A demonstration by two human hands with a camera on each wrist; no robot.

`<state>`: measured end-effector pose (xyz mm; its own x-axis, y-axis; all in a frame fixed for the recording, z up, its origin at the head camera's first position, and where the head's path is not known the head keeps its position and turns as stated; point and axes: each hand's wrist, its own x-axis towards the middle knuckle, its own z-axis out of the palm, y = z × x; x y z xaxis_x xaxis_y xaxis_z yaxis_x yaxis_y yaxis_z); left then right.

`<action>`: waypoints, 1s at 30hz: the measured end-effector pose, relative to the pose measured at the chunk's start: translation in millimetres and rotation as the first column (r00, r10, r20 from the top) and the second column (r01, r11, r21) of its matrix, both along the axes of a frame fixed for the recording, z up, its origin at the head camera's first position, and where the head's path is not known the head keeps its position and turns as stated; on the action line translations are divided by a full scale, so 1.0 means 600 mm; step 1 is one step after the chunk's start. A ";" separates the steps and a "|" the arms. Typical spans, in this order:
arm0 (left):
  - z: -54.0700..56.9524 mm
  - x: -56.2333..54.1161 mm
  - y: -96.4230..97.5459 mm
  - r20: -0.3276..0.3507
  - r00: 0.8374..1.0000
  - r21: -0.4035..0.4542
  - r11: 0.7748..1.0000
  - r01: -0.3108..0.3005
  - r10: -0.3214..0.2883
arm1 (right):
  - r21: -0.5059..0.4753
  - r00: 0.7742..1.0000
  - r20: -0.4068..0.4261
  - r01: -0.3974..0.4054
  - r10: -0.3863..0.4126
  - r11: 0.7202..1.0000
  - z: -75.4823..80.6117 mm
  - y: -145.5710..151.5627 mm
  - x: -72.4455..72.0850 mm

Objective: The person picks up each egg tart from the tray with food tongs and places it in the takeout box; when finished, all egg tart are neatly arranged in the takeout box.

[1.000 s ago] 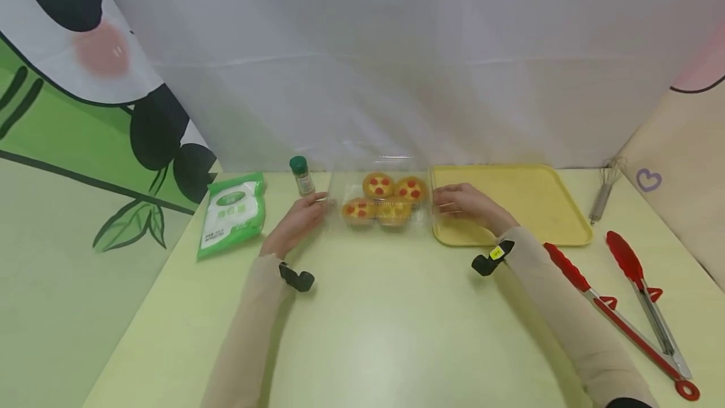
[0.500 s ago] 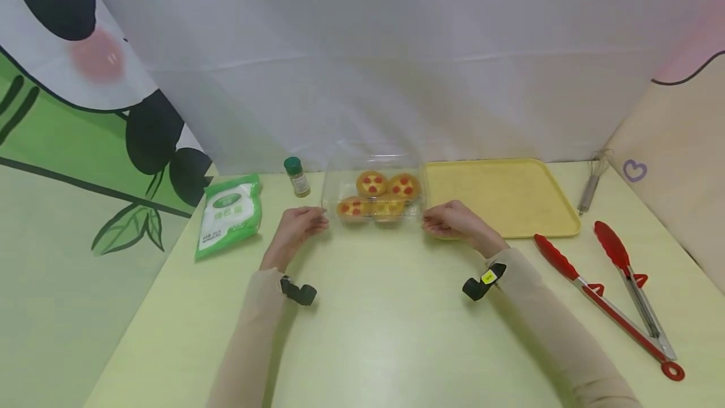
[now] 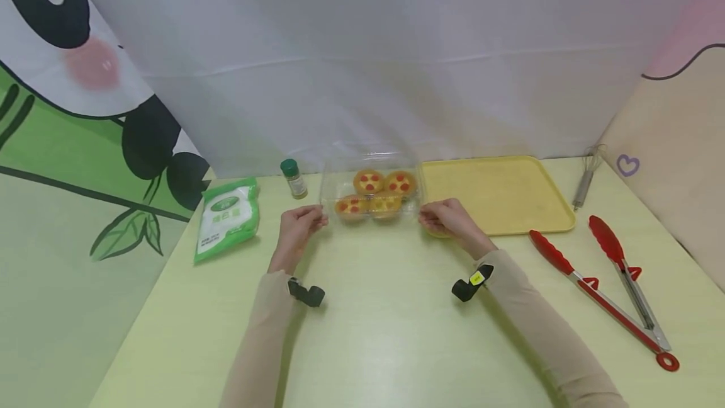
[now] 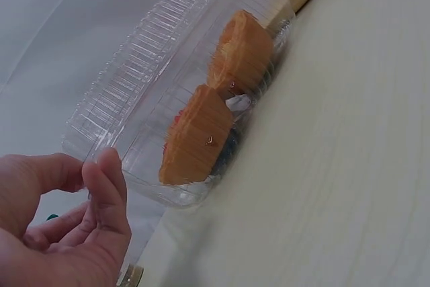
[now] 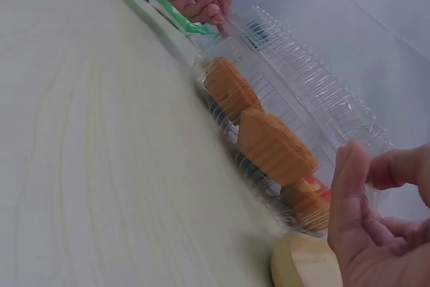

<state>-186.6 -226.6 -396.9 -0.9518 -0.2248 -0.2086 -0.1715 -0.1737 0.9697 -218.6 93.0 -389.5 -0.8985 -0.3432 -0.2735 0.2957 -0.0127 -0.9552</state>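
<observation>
A clear plastic clamshell box [image 3: 369,208] stands at the back middle of the table. Several small round pizza-like pastries [image 3: 369,182] with red spots lie inside it. At the box's near left corner, my left hand [image 3: 297,232] pinches the clear rim between thumb and fingers, which shows closer in the left wrist view beside the ribbed lid [image 4: 138,65]. My right hand [image 3: 450,220] pinches the near right corner, its thumb and forefinger meeting at the plastic edge in the right wrist view. The exact spot each fingertip grips is hard to make out through the transparent plastic.
A yellow tray [image 3: 493,194] lies right of the box, with a whisk [image 3: 585,184] beyond it. Red-tipped tongs [image 3: 614,301] spread open at the right. Left of the box stand a green-capped jar [image 3: 293,179] and a green-and-white bag [image 3: 228,219].
Both hands have come nearer along the box's sides to its front corners, and their fingers have curled into a pinch. The head view has shifted slightly.
</observation>
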 end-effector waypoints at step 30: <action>-0.007 0.005 -0.001 0.023 1.000 -0.013 1.000 -0.006 0.006 | 0.009 0.999 -0.042 0.002 -0.001 1.000 -0.017 -0.003 0.000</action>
